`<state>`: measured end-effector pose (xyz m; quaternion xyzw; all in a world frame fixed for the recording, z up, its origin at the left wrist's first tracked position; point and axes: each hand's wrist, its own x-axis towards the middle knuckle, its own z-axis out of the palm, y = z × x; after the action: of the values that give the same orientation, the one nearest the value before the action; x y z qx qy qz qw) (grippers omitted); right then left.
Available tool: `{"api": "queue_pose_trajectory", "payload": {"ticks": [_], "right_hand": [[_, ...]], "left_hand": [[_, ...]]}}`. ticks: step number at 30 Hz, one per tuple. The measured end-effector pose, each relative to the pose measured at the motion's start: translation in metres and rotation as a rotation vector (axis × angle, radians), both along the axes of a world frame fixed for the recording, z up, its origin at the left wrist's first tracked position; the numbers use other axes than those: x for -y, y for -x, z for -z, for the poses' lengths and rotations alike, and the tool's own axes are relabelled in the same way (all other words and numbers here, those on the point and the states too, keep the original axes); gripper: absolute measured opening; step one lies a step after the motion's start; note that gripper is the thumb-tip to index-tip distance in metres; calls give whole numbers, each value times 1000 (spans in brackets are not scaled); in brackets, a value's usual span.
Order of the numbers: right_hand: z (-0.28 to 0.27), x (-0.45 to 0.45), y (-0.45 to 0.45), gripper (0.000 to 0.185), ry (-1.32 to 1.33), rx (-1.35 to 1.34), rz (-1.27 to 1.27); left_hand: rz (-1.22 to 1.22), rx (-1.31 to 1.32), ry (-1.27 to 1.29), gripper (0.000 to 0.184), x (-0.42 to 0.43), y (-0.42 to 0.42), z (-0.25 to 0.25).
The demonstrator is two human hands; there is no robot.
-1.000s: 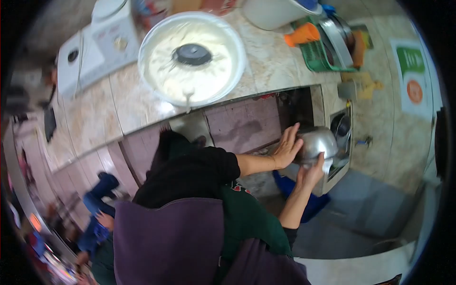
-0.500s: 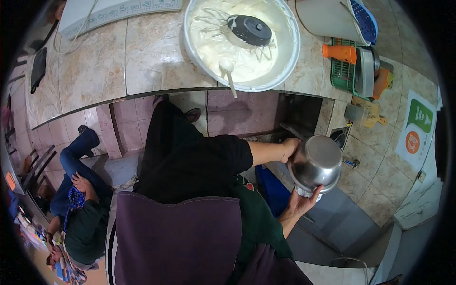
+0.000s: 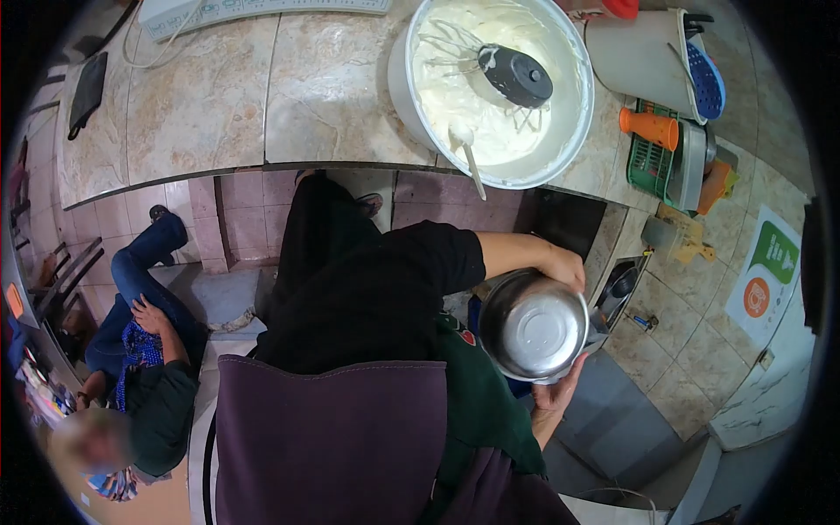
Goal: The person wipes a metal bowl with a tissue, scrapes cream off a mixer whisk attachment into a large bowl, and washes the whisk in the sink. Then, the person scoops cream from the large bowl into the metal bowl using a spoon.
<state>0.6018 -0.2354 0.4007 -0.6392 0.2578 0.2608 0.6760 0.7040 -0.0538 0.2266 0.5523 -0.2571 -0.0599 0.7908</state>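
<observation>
Both my hands hold a shiny steel bowl (image 3: 534, 331), tilted so its round inside faces up toward me. My left hand (image 3: 564, 267) is closed on the rim at the upper right, its fingers partly hidden. My right hand (image 3: 557, 392) grips the lower right side, thumb along the outside and other fingers mostly out of sight beneath. On the counter, a large white tub (image 3: 404, 96) holds thick white cream (image 3: 455, 96). Wire whisks on a dark mixer hub (image 3: 516, 76) lie in the cream, and a spoon (image 3: 471, 159) rests over the tub's near edge.
An orange cup (image 3: 649, 129) and green dish rack (image 3: 643, 171) stand right of the tub, below a pale bucket (image 3: 634, 57). A small blue-handled fitting (image 3: 646, 323) is on the tiles. Another person (image 3: 144, 367) sits at left. A white scale-like panel (image 3: 262, 10) lies at the back.
The bowl has turned from showing its outer base to showing its inside, and has shifted left and down. Both hands have moved with it. The view has swung slightly left.
</observation>
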Motion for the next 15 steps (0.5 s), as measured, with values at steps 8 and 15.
{"api": "queue_pose_trajectory", "payload": {"ticks": [8,15], "right_hand": [[8,-15,-36,72,218,-158,-228],[18,-45,-36,61,329,-37,-320]], "left_hand": [[197,241,-483,47,-9,17,-70],[97,151,-558,82,-11,42,-71]]}}
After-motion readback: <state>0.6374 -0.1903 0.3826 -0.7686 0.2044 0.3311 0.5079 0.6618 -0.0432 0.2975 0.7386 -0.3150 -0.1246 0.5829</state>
